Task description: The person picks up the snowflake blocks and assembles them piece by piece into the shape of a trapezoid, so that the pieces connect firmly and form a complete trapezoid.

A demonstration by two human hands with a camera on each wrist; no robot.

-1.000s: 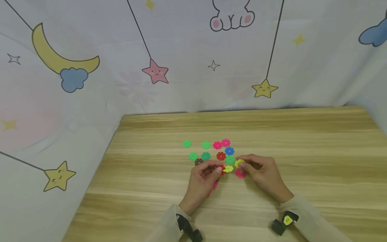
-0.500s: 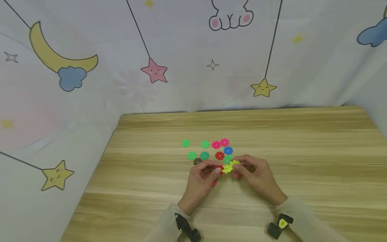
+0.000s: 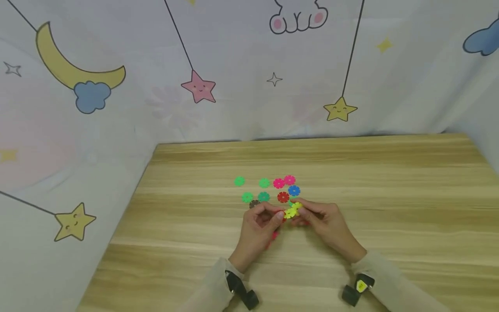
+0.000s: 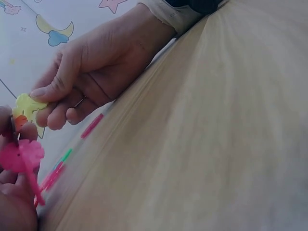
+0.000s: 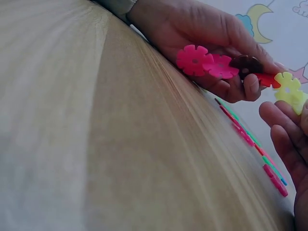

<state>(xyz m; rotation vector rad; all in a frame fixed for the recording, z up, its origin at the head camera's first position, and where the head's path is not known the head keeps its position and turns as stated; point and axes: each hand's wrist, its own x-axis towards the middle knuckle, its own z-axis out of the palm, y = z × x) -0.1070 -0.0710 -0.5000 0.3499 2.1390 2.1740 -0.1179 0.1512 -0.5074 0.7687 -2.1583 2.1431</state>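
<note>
My left hand [image 3: 257, 234] holds a chain of notched flower-shaped plastic discs. In the right wrist view, the chain runs from a pink disc [image 5: 194, 60] through a second pink one [image 5: 222, 66], a dark brown disc [image 5: 245, 64] and a red disc [image 5: 268, 80] to a yellow disc [image 5: 286, 81]. Between thumb and fingers, my right hand [image 3: 331, 225] pinches another yellow disc [image 3: 297, 206]. The two yellow discs overlap edge to edge in the head view. Part of the chain hangs below my left fingers, mostly hidden from above.
Loose discs lie on the wooden table [image 3: 175, 242] beyond my hands: several green, including one at the far left [image 3: 239, 181], pink ones [image 3: 278, 183], a blue [image 3: 294, 190], a red [image 3: 283, 197] and a dark brown [image 3: 254, 204]. A printed curtain [image 3: 241, 117] hangs behind the table.
My right hand has moved left with its yellow disc, bringing it from apart to against the chain's yellow disc. My left hand has stayed nearly in place, still holding the chain.
</note>
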